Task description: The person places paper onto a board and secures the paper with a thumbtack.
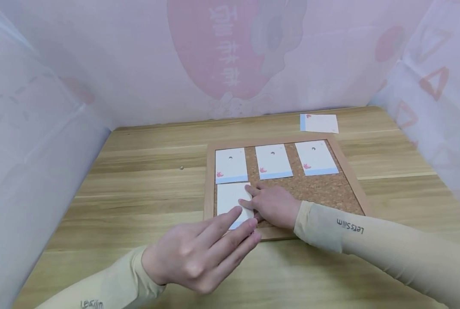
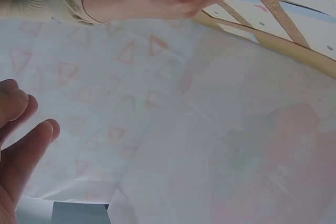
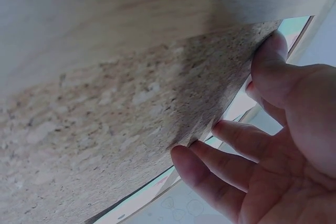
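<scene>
On a wood-framed cork board (image 1: 319, 191), a white card (image 1: 231, 195) with a blue lower edge lies beneath the top left card. My right hand (image 1: 274, 206) rests on the board, its spread fingertips touching that card's right side; the right wrist view shows its fingers (image 3: 231, 166) against the cork. Over the card's lower part hovers my left hand (image 1: 203, 251), fingers extended and hiding a corner of it. In the left wrist view the left thumb (image 2: 31, 150) stands apart from the fingers, with nothing visible between them.
Along the board's top, a left card (image 1: 230, 169), a middle card (image 1: 274, 165) and a right card (image 1: 319, 161) each carry a silver thumbtack. One loose thumbtack (image 1: 181, 168) lies left of the board. Another card (image 1: 320, 123) lies behind it on the wooden table (image 1: 149, 193).
</scene>
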Action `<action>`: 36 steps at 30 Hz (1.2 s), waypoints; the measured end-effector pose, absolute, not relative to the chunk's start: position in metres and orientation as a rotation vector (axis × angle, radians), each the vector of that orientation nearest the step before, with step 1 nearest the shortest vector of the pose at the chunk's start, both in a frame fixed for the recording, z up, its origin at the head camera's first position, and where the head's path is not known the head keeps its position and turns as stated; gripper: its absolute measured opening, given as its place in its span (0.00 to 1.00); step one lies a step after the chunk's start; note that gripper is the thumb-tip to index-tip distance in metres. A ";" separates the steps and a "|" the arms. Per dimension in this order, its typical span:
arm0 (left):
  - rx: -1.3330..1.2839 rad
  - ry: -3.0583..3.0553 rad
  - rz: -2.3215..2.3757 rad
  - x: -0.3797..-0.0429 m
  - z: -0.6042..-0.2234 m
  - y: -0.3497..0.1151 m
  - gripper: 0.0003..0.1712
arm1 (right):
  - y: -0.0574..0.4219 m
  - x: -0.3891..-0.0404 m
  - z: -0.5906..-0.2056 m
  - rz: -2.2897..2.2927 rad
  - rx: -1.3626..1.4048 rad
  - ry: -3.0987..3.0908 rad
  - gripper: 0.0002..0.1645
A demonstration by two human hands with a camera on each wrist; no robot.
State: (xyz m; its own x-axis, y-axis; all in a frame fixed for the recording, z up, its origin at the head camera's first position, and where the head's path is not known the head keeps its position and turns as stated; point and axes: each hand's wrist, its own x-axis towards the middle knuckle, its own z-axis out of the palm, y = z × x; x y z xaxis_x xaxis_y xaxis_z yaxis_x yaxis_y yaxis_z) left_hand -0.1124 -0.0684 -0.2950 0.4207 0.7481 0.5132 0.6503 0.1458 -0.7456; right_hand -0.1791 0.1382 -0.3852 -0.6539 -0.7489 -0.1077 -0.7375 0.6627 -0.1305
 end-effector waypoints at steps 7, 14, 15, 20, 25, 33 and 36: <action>-1.631 -1.469 0.226 -0.125 -0.306 -0.077 0.15 | 0.140 -0.181 -0.386 -0.107 -1.230 2.727 0.38; -1.677 -2.436 -0.380 -0.180 -0.338 -0.098 0.11 | 0.140 -0.183 -0.386 -0.108 -1.230 2.709 0.37; -1.600 -2.604 -0.551 -0.190 -0.342 -0.100 0.10 | 0.140 -0.183 -0.386 -0.096 -1.230 2.709 0.37; -1.148 -3.132 -1.106 -0.231 -0.359 -0.101 0.04 | 0.138 -0.183 -0.385 -0.041 -1.210 2.711 0.36; -0.934 -3.336 -1.260 -0.258 -0.377 -0.094 0.05 | 0.139 -0.182 -0.385 -0.032 -1.204 2.717 0.37; -0.632 -3.454 -1.469 -0.267 -0.386 -0.079 0.06 | 0.138 -0.182 -0.385 -0.065 -1.213 2.708 0.36; -0.577 -3.485 -1.474 -0.265 -0.386 -0.073 0.05 | 0.138 -0.183 -0.385 -0.075 -1.218 2.709 0.36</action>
